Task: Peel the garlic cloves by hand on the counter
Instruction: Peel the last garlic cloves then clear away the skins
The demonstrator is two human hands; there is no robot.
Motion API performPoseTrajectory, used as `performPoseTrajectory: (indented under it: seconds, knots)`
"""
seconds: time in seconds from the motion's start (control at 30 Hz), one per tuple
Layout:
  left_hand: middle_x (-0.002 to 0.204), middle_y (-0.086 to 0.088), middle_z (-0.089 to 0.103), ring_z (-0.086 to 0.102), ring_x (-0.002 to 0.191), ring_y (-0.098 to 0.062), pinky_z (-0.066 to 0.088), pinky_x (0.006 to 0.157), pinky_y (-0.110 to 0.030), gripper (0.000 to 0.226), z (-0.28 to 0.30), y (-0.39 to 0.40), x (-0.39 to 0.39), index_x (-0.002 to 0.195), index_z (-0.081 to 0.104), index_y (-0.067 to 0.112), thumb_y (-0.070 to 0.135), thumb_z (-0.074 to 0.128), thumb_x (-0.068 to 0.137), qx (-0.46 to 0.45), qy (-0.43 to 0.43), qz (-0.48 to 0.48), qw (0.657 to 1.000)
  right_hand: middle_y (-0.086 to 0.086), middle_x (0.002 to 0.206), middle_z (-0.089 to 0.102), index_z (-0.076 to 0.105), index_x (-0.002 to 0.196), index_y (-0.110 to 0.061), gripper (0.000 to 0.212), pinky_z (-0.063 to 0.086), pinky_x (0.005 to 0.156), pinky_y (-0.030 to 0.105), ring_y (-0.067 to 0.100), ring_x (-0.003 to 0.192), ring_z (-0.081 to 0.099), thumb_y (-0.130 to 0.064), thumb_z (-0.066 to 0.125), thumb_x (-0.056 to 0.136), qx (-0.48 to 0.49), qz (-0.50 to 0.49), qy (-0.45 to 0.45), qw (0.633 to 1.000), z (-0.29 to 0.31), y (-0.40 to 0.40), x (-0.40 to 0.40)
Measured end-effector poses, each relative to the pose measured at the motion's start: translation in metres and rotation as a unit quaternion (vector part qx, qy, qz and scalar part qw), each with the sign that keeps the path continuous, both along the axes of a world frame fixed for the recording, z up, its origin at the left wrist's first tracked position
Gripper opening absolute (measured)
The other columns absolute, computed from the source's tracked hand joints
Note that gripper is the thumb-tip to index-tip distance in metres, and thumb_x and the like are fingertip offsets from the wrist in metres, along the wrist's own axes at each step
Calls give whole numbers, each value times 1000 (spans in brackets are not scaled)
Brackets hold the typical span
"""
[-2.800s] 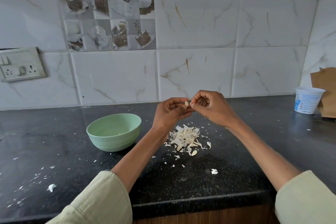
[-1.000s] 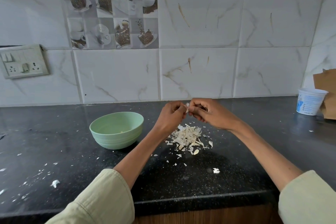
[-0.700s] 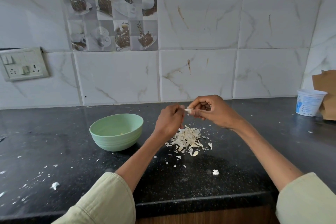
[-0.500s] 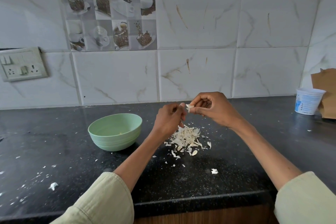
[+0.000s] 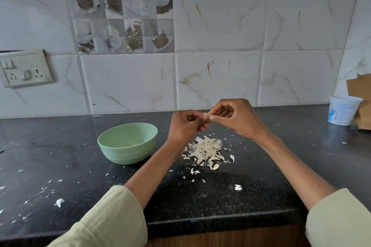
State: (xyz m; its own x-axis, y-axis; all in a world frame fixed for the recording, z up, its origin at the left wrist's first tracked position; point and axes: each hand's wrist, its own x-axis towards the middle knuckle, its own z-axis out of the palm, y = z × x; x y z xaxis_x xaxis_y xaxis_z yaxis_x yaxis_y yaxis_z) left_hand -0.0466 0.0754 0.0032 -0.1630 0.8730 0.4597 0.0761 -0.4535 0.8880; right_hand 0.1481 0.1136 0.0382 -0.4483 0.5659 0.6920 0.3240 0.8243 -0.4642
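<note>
Black speckled counter ran under marble-look wall tiles, littered with garlic skins beside a green bowl. Both the left hand and right hand pinched one garlic clove above the pile, fingers curled; couldn't tell which way it pointed.

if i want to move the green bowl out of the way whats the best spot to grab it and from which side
Take the green bowl by its rim, on the left or far edge, coming from above. It stands upright with its mouth open and that rim exposed, while its ribbed wall curves in toward the base. The left hand and its forearm lie close along the bowl's right side, so the left looks freer. A thumb inside and fingers outside should hold it.
</note>
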Motion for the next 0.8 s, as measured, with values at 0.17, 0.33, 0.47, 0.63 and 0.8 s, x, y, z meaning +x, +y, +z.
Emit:
performPoseTrajectory:
  seconds: [0.17,0.33,0.47,0.63,0.8]
  knots:
    - [90,-18,80,74,72,-20,62,69,-24,18,3,-3,2,103,77,-7,8,79,92,-6,-28,-13,999,-10,81,78,83,90,-17,9,51,67,12,3,73,72,-16,90,84,2,-4,23,1000,0,0,0]
    - [85,-15,80,75,74,-23,62,72,-29,11,3,-3,4,93,80,0,11,78,92,-28,5,23,999,-8,78,78,84,89,-15,9,50,63,11,2,68,71,-17,91,83,2,-2,17,1000,-1,-1,-2]
    - [78,-12,79,76,72,-20,63,74,-32,11,1,-2,4,88,79,2,13,78,90,-37,24,58,997,-8,78,78,84,90,-14,11,48,62,10,-1,67,70,-19,90,83,-7,7,8,1000,-3,-3,-6]
    - [76,-10,78,74,70,-18,65,77,-34,12,2,-5,5,86,78,4,16,80,87,-27,26,67,997,-5,78,79,83,92,-15,14,60,68,24,16,71,75,-24,89,83,-34,20,15,999,-2,-2,-5]
    - [82,-13,79,74,74,-21,62,72,-31,12,3,-4,4,93,78,5,18,80,93,-21,38,24,999,5,84,80,80,99,-9,12,62,73,28,20,77,76,-19,81,91,-109,43,52,992,-2,5,-3]
